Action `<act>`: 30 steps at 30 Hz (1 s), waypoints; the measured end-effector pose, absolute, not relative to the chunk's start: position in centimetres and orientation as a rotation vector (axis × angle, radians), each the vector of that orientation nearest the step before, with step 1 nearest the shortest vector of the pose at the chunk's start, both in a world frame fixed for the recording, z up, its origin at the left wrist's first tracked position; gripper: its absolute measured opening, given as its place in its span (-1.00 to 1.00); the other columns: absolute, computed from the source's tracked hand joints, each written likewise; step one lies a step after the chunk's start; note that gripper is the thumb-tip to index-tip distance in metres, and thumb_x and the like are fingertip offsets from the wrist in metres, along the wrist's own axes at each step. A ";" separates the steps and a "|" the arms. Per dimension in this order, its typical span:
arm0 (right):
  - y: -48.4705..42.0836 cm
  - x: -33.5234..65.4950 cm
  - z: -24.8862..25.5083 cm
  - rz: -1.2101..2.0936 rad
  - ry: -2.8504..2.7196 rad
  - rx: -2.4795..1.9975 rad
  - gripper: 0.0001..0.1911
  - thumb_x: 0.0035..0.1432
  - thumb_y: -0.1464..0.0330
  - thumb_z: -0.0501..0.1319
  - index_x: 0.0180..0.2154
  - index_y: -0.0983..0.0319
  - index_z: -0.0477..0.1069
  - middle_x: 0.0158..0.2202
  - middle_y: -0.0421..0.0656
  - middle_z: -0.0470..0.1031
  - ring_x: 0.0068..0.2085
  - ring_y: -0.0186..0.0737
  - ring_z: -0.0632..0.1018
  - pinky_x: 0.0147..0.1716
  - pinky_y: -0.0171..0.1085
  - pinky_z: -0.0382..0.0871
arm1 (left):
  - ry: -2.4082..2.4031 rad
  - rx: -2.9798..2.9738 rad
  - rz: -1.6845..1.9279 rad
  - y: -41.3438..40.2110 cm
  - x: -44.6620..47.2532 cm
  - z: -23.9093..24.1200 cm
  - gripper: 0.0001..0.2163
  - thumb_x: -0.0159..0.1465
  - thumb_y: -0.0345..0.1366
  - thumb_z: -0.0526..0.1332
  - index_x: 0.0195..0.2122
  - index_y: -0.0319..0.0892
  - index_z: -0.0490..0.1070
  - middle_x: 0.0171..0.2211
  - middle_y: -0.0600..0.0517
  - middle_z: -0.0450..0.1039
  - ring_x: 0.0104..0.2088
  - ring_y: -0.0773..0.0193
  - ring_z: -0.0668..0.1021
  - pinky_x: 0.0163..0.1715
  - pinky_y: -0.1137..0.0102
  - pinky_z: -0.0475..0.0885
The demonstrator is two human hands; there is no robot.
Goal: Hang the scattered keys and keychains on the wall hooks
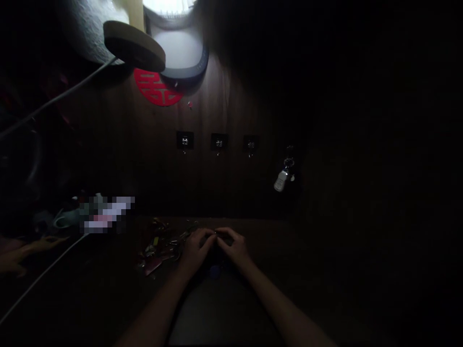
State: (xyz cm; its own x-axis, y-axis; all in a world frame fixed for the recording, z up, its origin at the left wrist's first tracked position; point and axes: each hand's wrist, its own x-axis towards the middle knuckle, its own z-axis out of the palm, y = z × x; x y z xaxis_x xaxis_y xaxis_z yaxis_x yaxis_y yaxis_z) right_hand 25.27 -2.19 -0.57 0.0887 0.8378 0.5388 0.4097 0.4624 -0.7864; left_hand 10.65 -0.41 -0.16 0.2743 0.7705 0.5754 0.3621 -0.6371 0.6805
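My left hand point(197, 246) and my right hand point(234, 246) meet over the dark table. Thumb and forefinger of each are pinched together at the fingertips. Between them is a tiny glint; what they hold is too small and dark to name. Just below my fingers is a dim blue round piece point(214, 271); whether it hangs from them or lies on the table I cannot tell. Beside my left hand lies a pile of keys and small metal pieces point(162, 250), with a yellow bit and a pinkish flat piece among them.
Three black hooks point(219, 141) are on the wooden panel ahead; a keyring with a pale tag point(282, 180) hangs farther right. A lit lamp point(181, 53) and a red paper cutout point(155, 89) are above. Another person's hand point(21, 255) is at left, near a blurred-out object point(108, 214) and white cable point(43, 274).
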 end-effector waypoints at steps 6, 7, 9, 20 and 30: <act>-1.7 26.1 0.4 0.514 -1.285 -1.129 -0.79 -0.10 0.25 0.23 -0.35 0.19 0.45 -0.38 -0.15 0.56 -0.31 -0.17 0.55 -0.28 -0.22 0.42 | 1.008 2.129 1.321 -0.5 10.6 -0.2 -0.77 0.24 -0.22 0.05 -0.15 -0.09 0.40 -0.16 0.02 0.48 -0.12 0.23 0.48 -0.10 0.33 0.34; -1.4 26.5 0.5 0.516 -1.240 -1.126 -0.76 -0.11 0.24 0.24 -0.35 0.20 0.44 -0.39 -0.14 0.55 -0.32 -0.18 0.55 -0.30 -0.23 0.42 | 1.042 2.132 1.307 -0.4 10.5 -0.3 -0.77 0.24 -0.22 0.04 -0.15 -0.09 0.40 -0.16 0.02 0.48 -0.13 0.23 0.48 -0.10 0.33 0.34; -0.8 27.4 0.7 0.521 -1.143 -1.110 -0.73 -0.13 0.22 0.25 -0.35 0.22 0.42 -0.42 -0.14 0.54 -0.36 -0.18 0.55 -0.34 -0.23 0.41 | 1.122 2.170 1.225 -0.1 10.4 -0.6 -0.79 0.24 -0.25 0.03 -0.18 -0.10 0.40 -0.18 0.02 0.49 -0.15 0.23 0.49 -0.12 0.32 0.34; 3.9 32.2 8.0 0.291 -0.910 -1.008 -0.71 -0.19 0.22 0.26 -0.39 0.24 0.35 -0.57 -0.23 0.45 -0.48 -0.28 0.51 -0.39 -0.25 0.38 | 1.236 2.449 0.759 0.2 10.2 -0.8 -0.81 0.23 -0.31 0.04 -0.23 -0.10 0.43 -0.20 0.02 0.50 -0.16 0.22 0.48 -0.17 0.36 0.28; 8.3 33.6 17.2 -0.017 -0.969 -1.045 -0.82 -0.13 0.35 0.19 -0.39 0.26 0.34 -0.62 -0.30 0.34 -0.55 -0.35 0.40 -0.53 -0.34 0.29 | 1.237 2.452 0.774 0.4 10.3 -1.1 -0.80 0.23 -0.31 0.03 -0.25 -0.11 0.43 -0.20 0.00 0.50 -0.16 0.21 0.47 -0.17 0.35 0.28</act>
State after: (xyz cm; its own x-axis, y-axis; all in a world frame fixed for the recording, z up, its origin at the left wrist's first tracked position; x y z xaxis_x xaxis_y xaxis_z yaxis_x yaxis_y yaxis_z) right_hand 33.63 8.26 17.19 0.6044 0.4146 0.6803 0.4382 0.5402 -0.7184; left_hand 10.31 0.42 -1.09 0.4878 0.8068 0.3335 0.6526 -0.5907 0.4745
